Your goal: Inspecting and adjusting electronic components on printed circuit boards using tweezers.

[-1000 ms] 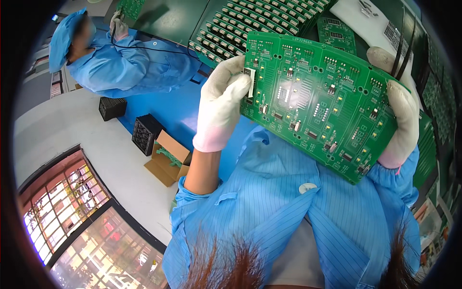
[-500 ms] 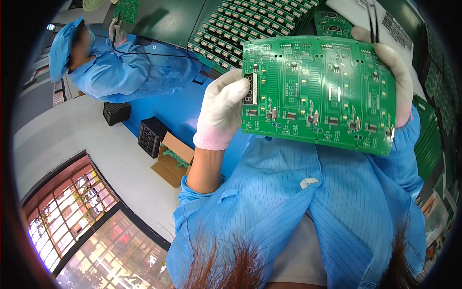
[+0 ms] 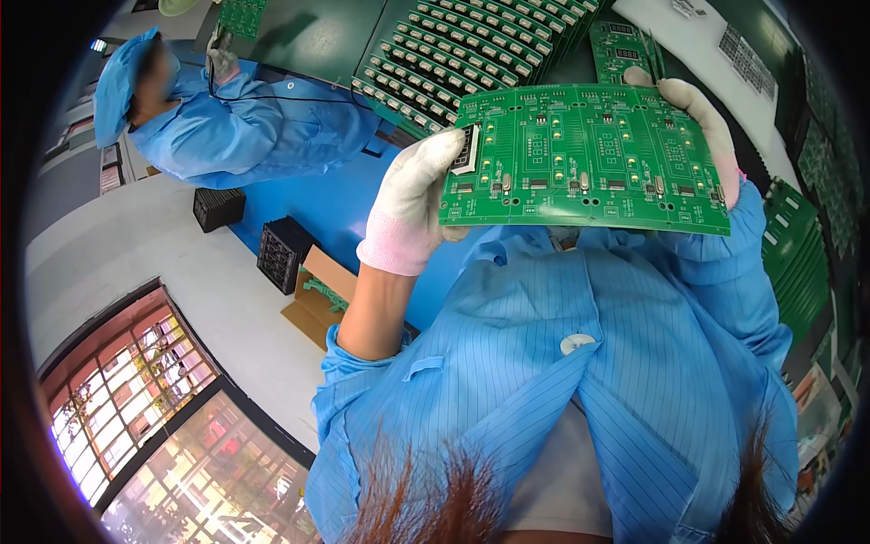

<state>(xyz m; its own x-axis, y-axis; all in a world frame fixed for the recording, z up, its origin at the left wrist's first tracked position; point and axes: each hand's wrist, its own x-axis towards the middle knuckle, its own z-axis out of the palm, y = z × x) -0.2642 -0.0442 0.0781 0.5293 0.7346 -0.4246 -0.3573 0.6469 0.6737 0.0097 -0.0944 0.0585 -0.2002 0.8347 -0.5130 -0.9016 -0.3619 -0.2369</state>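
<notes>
The left hand [image 3: 410, 190], in a white glove, is closed on the left edge of a green board [image 3: 594, 168], with the thumb pressed on a small black and white display [image 3: 467, 152] at that edge. The right hand [image 3: 703, 120], in a white glove too, is behind the far right part of the board, with its fingers bent; thin dark tweezers [image 3: 658, 60] poke out between its fingertips, and I cannot tell how hard it grips the board. The board is held up in front of the person's blue coat [image 3: 507, 363], tipped so its face with the little parts shows. Just past it, on the far side, rows of boards [image 3: 480, 54] with white parts stand on the dark green tabletop [image 3: 317, 36]. To the right of them lies another board with displays [image 3: 625, 41], and next to it a white sheet [image 3: 693, 50]. More green boards [image 3: 797, 272] are at the right side. Far to the left, a co-worker [image 3: 236, 131] in blue holds up a small green board [image 3: 243, 16]. Nearer, by the blue floor [image 3: 313, 204], are two black crates [image 3: 279, 257] and an open brown box [image 3: 313, 319] with green bits inside. A big window [image 3: 136, 390] is at the near left.
</notes>
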